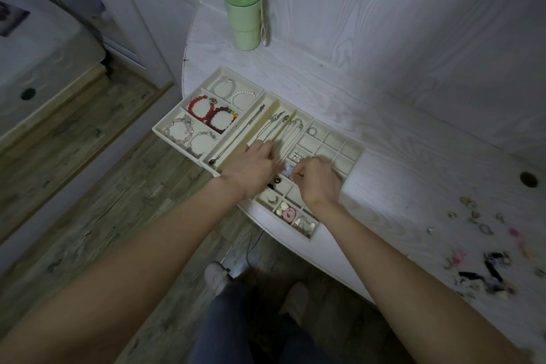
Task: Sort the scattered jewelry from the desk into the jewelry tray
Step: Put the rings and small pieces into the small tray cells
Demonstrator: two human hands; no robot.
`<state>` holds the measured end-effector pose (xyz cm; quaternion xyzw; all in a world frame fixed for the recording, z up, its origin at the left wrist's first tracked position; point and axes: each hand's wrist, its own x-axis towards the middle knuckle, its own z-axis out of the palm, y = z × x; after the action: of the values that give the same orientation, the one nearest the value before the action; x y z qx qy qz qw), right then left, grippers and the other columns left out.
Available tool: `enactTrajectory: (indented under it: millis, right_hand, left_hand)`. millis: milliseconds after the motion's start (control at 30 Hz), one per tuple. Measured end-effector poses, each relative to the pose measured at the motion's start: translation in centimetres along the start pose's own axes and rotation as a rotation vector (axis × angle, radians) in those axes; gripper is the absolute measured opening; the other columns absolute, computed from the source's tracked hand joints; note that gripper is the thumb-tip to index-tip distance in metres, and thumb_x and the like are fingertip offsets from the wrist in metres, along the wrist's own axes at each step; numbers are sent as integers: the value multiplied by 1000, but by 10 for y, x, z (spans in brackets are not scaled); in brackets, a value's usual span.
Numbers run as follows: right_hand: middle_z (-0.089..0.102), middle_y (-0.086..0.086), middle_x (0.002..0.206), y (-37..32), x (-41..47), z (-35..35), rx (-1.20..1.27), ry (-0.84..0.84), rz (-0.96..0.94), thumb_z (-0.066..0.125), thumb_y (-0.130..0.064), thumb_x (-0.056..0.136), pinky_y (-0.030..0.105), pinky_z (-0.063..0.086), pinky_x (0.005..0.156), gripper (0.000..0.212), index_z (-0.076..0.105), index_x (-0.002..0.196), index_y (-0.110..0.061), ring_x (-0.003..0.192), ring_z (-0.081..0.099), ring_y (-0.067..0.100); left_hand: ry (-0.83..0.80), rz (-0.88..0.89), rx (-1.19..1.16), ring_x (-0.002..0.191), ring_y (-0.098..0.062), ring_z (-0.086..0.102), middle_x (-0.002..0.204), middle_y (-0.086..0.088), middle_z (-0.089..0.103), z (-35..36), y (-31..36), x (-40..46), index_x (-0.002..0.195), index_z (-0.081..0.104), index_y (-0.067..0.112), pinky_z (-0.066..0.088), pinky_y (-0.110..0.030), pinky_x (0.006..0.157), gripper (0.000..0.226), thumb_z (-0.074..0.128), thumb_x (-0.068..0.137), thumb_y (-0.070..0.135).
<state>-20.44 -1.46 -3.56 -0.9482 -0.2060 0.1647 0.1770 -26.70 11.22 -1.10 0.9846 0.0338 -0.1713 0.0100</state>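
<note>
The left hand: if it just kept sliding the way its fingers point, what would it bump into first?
Probably the silver necklace chains lying in the cream jewelry tray's long slots, just beyond the left hand; depth is unclear.
</note>
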Motion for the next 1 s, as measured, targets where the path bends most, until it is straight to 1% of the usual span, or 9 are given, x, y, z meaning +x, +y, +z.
enactTrajectory:
  millis: [167, 233, 300, 467, 567, 633, 700, 867, 1000]
  right_hand:
    - [65, -2, 97, 2, 3, 3, -8, -6, 20, 59, -2, 85, 23, 42, 55, 17, 72, 82, -12, 73, 57, 14]
    - [66, -2, 96, 2, 4, 3, -16, 6, 23, 60, -4, 86, 24, 46, 55, 15, 72, 81, -11, 73, 59, 14]
    - [67, -1, 95, 1, 3, 2, -18, 7, 24, 60, -7, 87, 25, 49, 57, 14, 73, 82, -11, 77, 62, 15]
    - [68, -2, 101, 3, 1, -2, 21, -29, 22, 60, -13, 90, 23, 43, 60, 14, 74, 88, -14, 86, 63, 16]
    - [68, -3, 106, 8, 1, -7, 125, -47, 20, 62, -18, 90, 23, 45, 67, 11, 73, 94, -17, 94, 64, 16]
    - [70, -1, 101, 14, -1, -12, 223, -58, 20, 62, -16, 90, 29, 52, 76, 10, 72, 92, -16, 92, 64, 16]
    - [71, 1, 98, 18, -1, -16, 332, -77, 18, 61, -14, 90, 34, 52, 85, 11, 72, 93, -13, 90, 64, 14]
    - [71, 4, 101, 53, -14, -45, 413, -4, 51, 57, -11, 92, 18, 45, 82, 14, 71, 95, -8, 97, 64, 15]
    - [68, 5, 109, 100, -31, -67, 388, 72, 127, 55, -13, 94, 19, 43, 86, 18, 70, 103, -9, 101, 62, 17]
  left_hand:
    - [-20, 3, 81, 130, -25, 28, 141, -10, 27, 2, 2, 1, 144, 29, 38, 30, -39, 105, 60, 47, 92, 15]
    - [-19, 4, 89, 129, -25, 28, 141, -10, 26, 2, 3, 1, 143, 31, 40, 30, -40, 104, 60, 48, 91, 15]
    - [-22, -1, 83, 129, -25, 29, 141, -10, 26, 2, 4, 0, 143, 33, 38, 31, -40, 103, 58, 49, 91, 16]
    - [-32, -48, -45, 126, -25, 30, 137, -9, 30, 0, 5, -2, 142, 38, 29, 31, -37, 104, 56, 49, 90, 13]
    - [-35, -76, -159, 125, -24, 32, 134, -8, 34, -6, 6, -2, 140, 43, 27, 33, -38, 105, 56, 50, 88, 9]
    - [-37, -90, -204, 126, -24, 32, 135, -7, 36, -13, 10, -2, 139, 44, 28, 32, -39, 106, 55, 50, 88, 10]
    - [-34, -114, -241, 126, -24, 34, 136, -6, 38, -17, 14, -3, 138, 46, 26, 32, -38, 105, 52, 50, 88, 11]
    - [-33, -70, -270, 116, -27, 50, 132, -7, 51, -33, 44, 10, 132, 52, 24, 41, -37, 94, 39, 46, 94, 18]
    - [-62, -24, -295, 110, -29, 57, 121, -10, 60, -45, 92, 35, 123, 57, 20, 44, -36, 87, 32, 45, 94, 22]
